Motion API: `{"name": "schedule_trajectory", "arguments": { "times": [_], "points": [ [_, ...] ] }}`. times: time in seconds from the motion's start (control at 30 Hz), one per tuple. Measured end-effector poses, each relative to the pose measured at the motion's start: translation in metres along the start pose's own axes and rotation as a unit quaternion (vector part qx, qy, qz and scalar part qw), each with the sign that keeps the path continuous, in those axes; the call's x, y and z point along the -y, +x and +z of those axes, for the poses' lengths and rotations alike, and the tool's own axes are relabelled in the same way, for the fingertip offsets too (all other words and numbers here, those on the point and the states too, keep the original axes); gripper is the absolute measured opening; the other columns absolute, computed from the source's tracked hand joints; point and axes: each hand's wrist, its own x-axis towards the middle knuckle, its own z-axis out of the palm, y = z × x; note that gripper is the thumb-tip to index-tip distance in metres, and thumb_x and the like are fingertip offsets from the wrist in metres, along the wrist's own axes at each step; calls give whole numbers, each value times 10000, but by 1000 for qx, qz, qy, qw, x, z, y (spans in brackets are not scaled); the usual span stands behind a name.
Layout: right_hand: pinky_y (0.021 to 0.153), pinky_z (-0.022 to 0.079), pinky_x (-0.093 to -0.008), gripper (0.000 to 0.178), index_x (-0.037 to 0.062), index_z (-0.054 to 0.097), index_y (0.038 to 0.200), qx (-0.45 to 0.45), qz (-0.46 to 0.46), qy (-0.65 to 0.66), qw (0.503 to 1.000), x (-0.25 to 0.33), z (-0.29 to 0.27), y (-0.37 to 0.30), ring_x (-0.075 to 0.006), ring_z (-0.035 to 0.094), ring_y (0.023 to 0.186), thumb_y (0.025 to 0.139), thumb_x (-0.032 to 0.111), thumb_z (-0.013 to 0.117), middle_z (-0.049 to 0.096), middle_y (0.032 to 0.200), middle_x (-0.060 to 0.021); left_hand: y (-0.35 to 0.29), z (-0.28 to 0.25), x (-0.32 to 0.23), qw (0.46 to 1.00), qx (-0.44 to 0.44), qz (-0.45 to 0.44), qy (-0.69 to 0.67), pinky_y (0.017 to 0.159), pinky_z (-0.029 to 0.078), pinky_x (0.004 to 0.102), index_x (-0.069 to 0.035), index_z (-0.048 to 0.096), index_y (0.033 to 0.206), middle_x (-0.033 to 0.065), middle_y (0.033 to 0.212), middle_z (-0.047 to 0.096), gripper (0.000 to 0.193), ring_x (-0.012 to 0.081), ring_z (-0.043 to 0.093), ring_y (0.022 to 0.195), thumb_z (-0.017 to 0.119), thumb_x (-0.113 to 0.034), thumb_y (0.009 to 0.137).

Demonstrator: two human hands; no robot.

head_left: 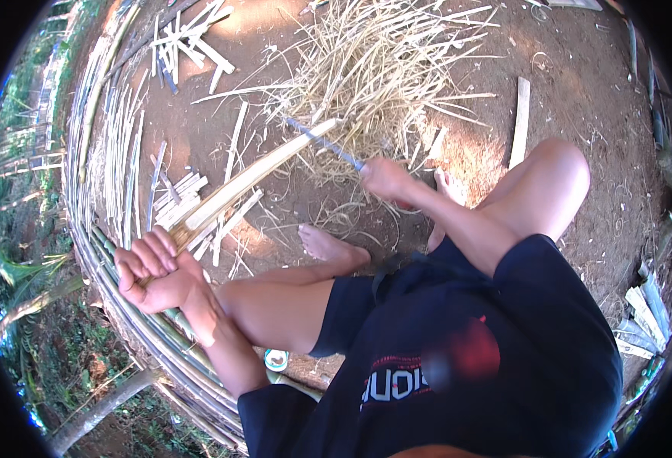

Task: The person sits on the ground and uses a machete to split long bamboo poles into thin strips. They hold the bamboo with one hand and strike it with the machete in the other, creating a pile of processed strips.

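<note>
My left hand (157, 269) is closed around the near end of a long split bamboo strip (252, 177), which slants up and to the right, away from me. My right hand (388, 181) grips a knife (334, 149), and its handle is mostly hidden in the fist. The narrow grey blade points up and left and crosses the strip close to its far end. Whether the edge bites into the bamboo cannot be made out. Beyond the blade lies a big heap of pale thin shavings (374, 69).
Short split pieces (187, 191) lie beyond my left hand, with another pile (187, 42) farther off. Long thin strips (122, 145) and poles (122, 305) line the left. A flat slat (520, 122) lies right of the heap. My bare feet (332, 244) rest on the dirt.
</note>
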Motion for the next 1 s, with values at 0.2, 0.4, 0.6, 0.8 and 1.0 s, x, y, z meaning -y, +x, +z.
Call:
{"name": "schedule_trajectory", "arguments": {
  "times": [0.2, 0.4, 0.6, 0.8, 1.0],
  "points": [
    [671, 554, -389, 211, 0, 613, 981, 7, -93, -9, 996, 32, 19, -14, -298, 650, 717, 817, 93, 518, 638, 798, -219, 12, -12, 1, 997, -70, -29, 23, 414, 227, 236, -174, 330, 566, -36, 433, 261, 343, 79, 209, 361, 469, -214, 878],
    [626, 539, -405, 169, -6, 592, 936, 28, 67, -3, 997, -7, 10, 51, -255, 623, 632, 828, 99, 514, 626, 745, -181, 42, -44, 9, 991, -112, -26, 67, 405, 215, 235, -190, 303, 559, -32, 430, 244, 349, 91, 200, 356, 467, -212, 866],
    [661, 545, -397, 195, -8, 614, 935, 3, 17, -27, 999, -14, 30, 48, -292, 637, 665, 848, 119, 494, 630, 731, -195, 52, -33, 15, 991, -124, -26, 33, 400, 210, 245, -174, 316, 557, -25, 430, 244, 341, 93, 187, 355, 464, -212, 862],
    [710, 531, -436, 250, 14, 626, 1031, 19, 72, -13, 997, 21, 16, 40, -321, 662, 734, 829, 129, 535, 647, 803, -242, 58, -36, 21, 991, -129, -23, 37, 388, 190, 241, -185, 276, 561, -37, 433, 213, 359, 84, 165, 349, 445, -216, 876],
    [653, 537, -411, 201, 7, 622, 945, -45, 42, -42, 997, -87, 35, 85, -295, 648, 609, 826, 122, 508, 635, 674, -189, 67, -36, 21, 987, -152, -23, 47, 382, 197, 246, -172, 313, 569, -37, 425, 219, 322, 87, 153, 353, 427, -208, 868]
  ]
}}
